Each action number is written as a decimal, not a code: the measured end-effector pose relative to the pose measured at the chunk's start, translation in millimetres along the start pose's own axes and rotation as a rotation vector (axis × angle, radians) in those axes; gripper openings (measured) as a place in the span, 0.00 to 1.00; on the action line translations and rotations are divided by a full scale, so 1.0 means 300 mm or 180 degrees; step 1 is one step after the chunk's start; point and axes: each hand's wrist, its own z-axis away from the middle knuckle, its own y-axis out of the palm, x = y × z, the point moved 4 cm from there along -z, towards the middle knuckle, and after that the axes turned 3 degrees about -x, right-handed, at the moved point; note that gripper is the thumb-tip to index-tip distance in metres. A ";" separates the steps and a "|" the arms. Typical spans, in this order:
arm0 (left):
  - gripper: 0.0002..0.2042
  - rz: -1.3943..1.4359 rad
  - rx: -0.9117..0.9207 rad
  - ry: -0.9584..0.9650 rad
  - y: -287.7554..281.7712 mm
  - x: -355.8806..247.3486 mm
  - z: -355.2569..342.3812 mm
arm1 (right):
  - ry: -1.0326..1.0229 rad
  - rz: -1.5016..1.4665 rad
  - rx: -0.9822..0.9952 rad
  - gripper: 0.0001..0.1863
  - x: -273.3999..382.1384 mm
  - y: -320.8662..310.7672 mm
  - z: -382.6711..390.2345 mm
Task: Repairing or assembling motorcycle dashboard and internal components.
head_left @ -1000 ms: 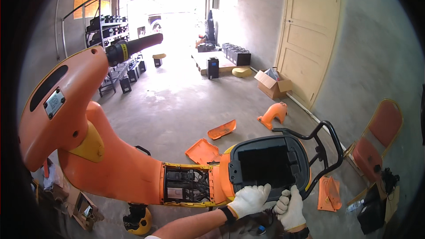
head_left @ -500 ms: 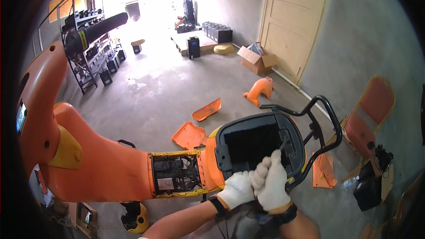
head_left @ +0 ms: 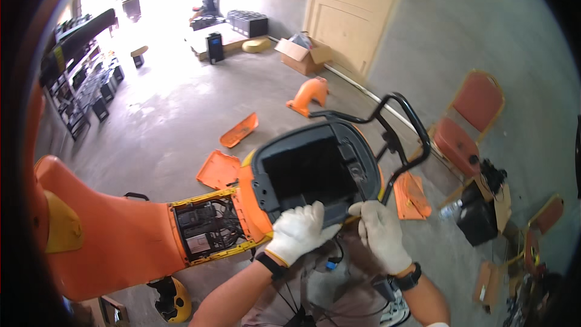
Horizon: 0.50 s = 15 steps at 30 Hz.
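An orange scooter (head_left: 109, 224) stretches across in front of me, with a dark storage bin (head_left: 257, 172) in its seat section. Over the bin's near rim is my left hand (head_left: 296, 233), in a white glove, its fingers loosely bent and the thumb stretched out apart, holding nothing visible. My right hand (head_left: 382, 236), gloved too, is closed in a pinch at the bin's near right corner. Something thin and dark shows at its fingertips, too small to name. A cable with a blue connector (head_left: 331, 264) hangs below and between my hands. Left of the bin, an uncovered bay (head_left: 209, 224) shows wiring.
A black rear rack (head_left: 417, 145) curves out from the scooter's right end. Orange panels (head_left: 239, 130) lie on the floor beyond. At right stand a red chair (head_left: 460, 139) and a black box (head_left: 478, 221). A yellow helmet (head_left: 178, 303) sits below the scooter.
My hands, together before, are now apart, the right one lower beside the bin's near corner. The view has turned right, shifting the scene left. The hanging cable and blue connector now show.
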 end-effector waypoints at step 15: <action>0.34 -0.0274 0.0184 -0.0185 -0.022 -0.026 -0.003 | 0.1300 0.1301 0.0635 0.36 -0.105 -0.242 -0.232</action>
